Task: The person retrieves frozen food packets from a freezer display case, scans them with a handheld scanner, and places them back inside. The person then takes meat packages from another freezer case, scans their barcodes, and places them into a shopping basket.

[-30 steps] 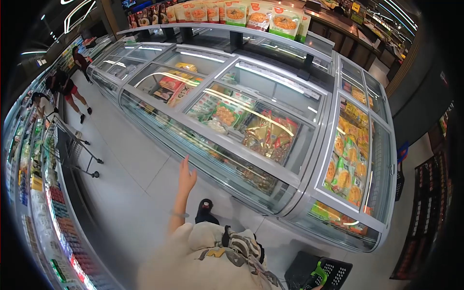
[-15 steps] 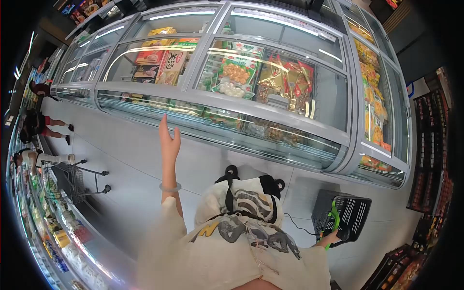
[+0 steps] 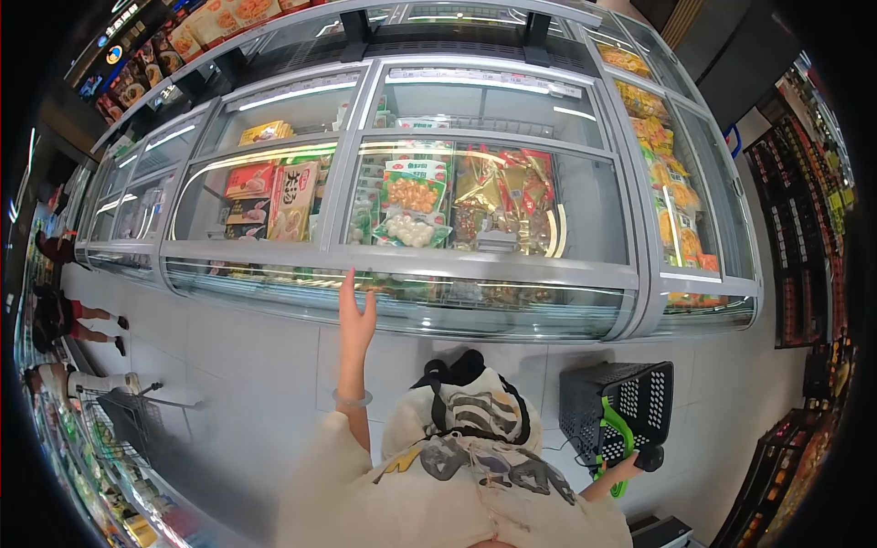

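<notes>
My left hand (image 3: 356, 315) reaches out with thumb and fingers apart, holding nothing. Its fingertips are at the front rim of a glass-topped freezer (image 3: 402, 262); whether they touch it I cannot tell. Behind the glass lie bags of white balls (image 3: 413, 230), gold and red bags (image 3: 498, 187) and a pale box (image 3: 290, 203). Low on the right, my right hand (image 3: 624, 469) is closed around the green handle (image 3: 618, 422) of a black shopping basket (image 3: 585, 402). A dark rounded piece (image 3: 649, 457) shows beside that hand; its kind is unclear.
A second freezer section (image 3: 671, 192) with yellow bags adjoins on the right. Dark shelves (image 3: 795, 237) stand further right. At left are people, one in red shorts (image 3: 71, 315), and a shopping cart (image 3: 123, 420). A striped bag (image 3: 480, 411) hangs before my body.
The view has shifted, and the freezer sits lower and squarer in it. My left hand has come nearer the freezer's rim. My right hand keeps its hold on the basket handle.
</notes>
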Demonstrator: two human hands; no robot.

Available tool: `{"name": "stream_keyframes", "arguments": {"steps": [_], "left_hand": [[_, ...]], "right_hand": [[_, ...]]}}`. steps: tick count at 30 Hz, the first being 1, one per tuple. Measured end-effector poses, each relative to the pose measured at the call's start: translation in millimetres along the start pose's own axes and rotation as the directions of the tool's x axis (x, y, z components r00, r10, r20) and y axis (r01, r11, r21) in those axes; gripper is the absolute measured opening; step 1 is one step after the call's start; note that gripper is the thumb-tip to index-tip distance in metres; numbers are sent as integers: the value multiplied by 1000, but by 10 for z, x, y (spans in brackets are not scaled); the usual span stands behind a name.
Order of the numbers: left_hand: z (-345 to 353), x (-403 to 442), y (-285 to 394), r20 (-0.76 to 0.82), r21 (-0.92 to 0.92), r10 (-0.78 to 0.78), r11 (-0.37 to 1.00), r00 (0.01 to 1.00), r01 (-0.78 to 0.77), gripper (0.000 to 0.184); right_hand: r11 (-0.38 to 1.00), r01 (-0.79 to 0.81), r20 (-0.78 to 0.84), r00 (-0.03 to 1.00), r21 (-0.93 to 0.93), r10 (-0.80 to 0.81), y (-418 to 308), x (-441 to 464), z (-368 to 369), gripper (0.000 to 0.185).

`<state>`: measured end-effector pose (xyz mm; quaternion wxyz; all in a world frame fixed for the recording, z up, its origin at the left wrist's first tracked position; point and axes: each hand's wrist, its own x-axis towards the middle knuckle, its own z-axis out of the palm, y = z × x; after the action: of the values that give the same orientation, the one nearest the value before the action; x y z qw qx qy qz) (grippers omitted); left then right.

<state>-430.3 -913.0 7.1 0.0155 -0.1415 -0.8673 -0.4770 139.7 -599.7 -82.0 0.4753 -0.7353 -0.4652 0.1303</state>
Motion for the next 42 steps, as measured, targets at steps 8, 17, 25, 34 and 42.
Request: {"name": "stream_keyframes", "arguments": {"steps": [8,17,25,34,42], "left_hand": [[755,269,530,213,-132,250,965,944,-226,43],[1481,758,589,374,-177,507,861,777,-477,29],[1682,967,419,411,-197,633,765,657,-613,31],[1793,1070,460,470,-104,620,745,628,-659,26],[1956,1326,523,454,37,612,714,648,-699,21]], "right_hand": [[953,-226,-183,947,201,263,-190,-635,-222,34],[981,-186,-73,979,53,190,-472,-1317,-275,38],[993,-39,227,972,-112,64,-498,-1456,-311,45],[993,-109,224,968,-52,117,-547,-2020,-382,40],[951,-308,301,910,28,285,-806,-2611,-593,30]]}}
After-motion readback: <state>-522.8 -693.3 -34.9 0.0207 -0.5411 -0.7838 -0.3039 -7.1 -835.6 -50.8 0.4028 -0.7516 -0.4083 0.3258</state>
